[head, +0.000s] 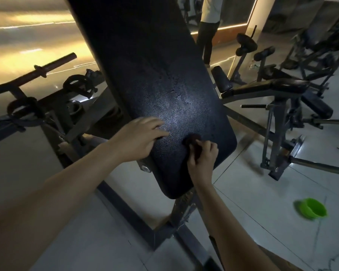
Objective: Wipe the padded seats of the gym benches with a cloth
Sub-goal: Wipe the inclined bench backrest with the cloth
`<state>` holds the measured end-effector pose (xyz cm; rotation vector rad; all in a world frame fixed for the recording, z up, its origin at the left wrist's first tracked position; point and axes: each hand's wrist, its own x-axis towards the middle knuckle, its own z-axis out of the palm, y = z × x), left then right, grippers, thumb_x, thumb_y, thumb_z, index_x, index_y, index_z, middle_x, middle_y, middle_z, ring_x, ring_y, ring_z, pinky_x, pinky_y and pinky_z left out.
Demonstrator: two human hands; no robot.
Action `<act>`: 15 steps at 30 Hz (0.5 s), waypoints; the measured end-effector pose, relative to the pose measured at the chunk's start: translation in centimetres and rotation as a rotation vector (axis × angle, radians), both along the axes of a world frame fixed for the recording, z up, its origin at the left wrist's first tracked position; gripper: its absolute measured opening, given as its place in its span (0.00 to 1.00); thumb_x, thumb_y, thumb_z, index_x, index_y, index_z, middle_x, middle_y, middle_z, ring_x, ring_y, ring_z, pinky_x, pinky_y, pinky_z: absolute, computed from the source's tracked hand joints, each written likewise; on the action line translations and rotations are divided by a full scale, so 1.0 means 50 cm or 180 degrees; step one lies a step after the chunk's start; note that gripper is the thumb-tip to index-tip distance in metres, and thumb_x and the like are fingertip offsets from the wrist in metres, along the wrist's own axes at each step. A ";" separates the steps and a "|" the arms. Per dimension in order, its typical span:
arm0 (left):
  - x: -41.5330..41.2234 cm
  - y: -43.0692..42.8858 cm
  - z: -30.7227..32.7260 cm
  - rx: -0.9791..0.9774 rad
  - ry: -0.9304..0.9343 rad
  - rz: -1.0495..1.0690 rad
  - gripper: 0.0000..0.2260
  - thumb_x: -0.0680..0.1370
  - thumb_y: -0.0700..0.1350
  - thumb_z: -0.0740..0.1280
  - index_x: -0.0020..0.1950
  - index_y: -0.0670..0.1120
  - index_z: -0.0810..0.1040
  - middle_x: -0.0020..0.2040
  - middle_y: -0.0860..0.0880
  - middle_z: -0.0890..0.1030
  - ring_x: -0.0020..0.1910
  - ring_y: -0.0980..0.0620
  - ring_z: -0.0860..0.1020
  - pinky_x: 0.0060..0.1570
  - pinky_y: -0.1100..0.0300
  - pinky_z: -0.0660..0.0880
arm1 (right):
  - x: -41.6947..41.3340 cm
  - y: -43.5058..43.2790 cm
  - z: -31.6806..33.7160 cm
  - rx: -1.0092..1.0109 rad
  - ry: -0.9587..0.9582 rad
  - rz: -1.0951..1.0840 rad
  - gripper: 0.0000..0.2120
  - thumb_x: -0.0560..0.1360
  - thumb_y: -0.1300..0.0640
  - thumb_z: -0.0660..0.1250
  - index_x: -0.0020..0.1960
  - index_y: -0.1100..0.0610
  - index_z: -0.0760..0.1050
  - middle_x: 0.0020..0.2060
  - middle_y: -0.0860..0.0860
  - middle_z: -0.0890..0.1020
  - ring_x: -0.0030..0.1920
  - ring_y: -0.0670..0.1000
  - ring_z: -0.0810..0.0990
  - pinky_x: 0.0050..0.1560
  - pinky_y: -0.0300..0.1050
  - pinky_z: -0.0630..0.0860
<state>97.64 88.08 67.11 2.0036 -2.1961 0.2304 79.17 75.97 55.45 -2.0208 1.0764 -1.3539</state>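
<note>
While the right grip (202, 159) is clenched round a small dark cloth (193, 140), pressing it onto the pad (155, 75), the wrist bends up from a forearm that enters at bottom right. Cloth sits on the pad's near right part, short of the rounded end. Left grip (139, 137) is released: fingers straight & spread, flat on the pad's left edge, near the cloth but apart from it; fingertips blurred. L forearm runs in long from the bottom-left corner.

Pad is black pebbled vinyl, tilted, far end running up out of frame; a bright sheen lies just above the two grips. It rides on a grey steel frame (137, 212) w/ a bolt showing under the left edge. Floor (262, 192) is pale glossy tile w/ dark grout lines. A green bowl (310, 208) sits on it at right, well apart from the pad. Beyond, right: another bench (270, 87) w/ roller pads & plate pegs. Left: a bar (53, 63) on a rack. Bkgd: a person (207, 26) stands, only torso & legs in view, by a lit strip along the wall. Room is dim.
</note>
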 end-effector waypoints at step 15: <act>-0.002 -0.031 0.101 -0.0719 0.0586 0.0917 0.24 0.75 0.38 0.58 0.71 0.49 0.73 0.74 0.45 0.68 0.73 0.43 0.65 0.69 0.44 0.63 | 0.112 0.102 0.087 -0.0948 0.0043 0.1322 0.13 0.78 0.55 0.66 0.62 0.54 0.81 0.55 0.50 0.80 0.52 0.52 0.73 0.54 0.51 0.73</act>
